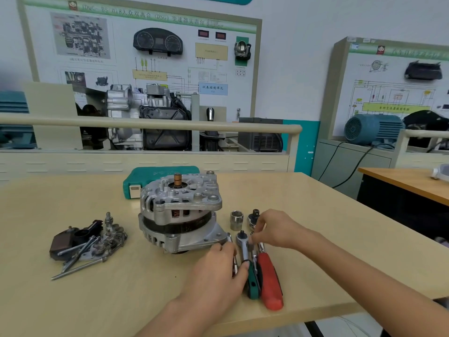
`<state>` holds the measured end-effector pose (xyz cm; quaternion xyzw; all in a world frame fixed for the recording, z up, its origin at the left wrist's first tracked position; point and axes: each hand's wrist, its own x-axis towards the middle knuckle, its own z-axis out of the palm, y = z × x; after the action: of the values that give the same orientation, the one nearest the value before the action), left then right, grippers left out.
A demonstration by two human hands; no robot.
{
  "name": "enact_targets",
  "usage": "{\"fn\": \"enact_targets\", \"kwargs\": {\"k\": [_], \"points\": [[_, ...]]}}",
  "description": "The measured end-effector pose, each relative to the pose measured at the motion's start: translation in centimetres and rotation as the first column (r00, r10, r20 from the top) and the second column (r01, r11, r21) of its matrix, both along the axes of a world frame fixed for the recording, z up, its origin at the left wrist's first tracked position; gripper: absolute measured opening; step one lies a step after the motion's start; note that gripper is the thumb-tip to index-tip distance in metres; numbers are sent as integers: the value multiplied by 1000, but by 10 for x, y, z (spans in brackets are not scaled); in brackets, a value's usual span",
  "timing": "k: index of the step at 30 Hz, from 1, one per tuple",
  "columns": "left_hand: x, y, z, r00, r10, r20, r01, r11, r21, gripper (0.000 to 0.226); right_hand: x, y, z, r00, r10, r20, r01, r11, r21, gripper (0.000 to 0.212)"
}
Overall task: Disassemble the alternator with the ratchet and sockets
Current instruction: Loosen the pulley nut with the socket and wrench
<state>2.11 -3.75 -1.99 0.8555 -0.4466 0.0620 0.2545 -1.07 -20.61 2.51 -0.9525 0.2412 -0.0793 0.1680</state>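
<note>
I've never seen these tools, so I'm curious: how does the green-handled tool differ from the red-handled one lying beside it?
The green-handled tool has a slimmer handle; the red-handled tool has a thicker one. The left hand touches the green one, and the right hand is at its head; the red one lies untouched. Both lie side by side on the table, metal ends pointing away.

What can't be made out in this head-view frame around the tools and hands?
- Small piece under the right hand: its fingers cover it.
- Tool beneath the left hand: the palm hides its handle.
- Ratchet selector setting: too small.
- Parts pile: overlapping, blurred.
- Socket case: alternator blocks most of it.
</note>
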Motion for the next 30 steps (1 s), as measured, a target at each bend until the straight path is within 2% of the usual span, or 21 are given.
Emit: {"fn": "enact_targets", "kwargs": {"k": [3,8,12,16,21,23,27,30], "points": [[1,0,0,999,19,-43,-20,1000,-8,31,4,-8,10,998,-28,55,28,1000,15,29],[0,2,4,996,71,-62,-67,996,61,32,23,-8,17,999,-4,48,3,1000,14,26],[-2,4,12,989,98,-111,-82,987,139,29,34,-6,18,995,-12,-97,6,998,-58,33],[-1,1,21,973,135,-188,-87,966,245,32,40,-6,14,980,-12,-199,-2,998,-68,29],[3,-9,28,984,155,-87,-101,892,440,22,41,-19,19,987,-71,-145,60,995,-77,26],[3,-11,28,985,174,-22,-142,867,478,29,43,-24,21,994,-71,-86,63,994,-92,29],[4,-7,25,975,220,9,-193,833,518,37,51,-24,21,999,36,4,-35,994,-99,40],[9,3,23,972,235,13,-208,834,511,36,62,-22,14,991,111,-73,-117,989,-85,56]]}}
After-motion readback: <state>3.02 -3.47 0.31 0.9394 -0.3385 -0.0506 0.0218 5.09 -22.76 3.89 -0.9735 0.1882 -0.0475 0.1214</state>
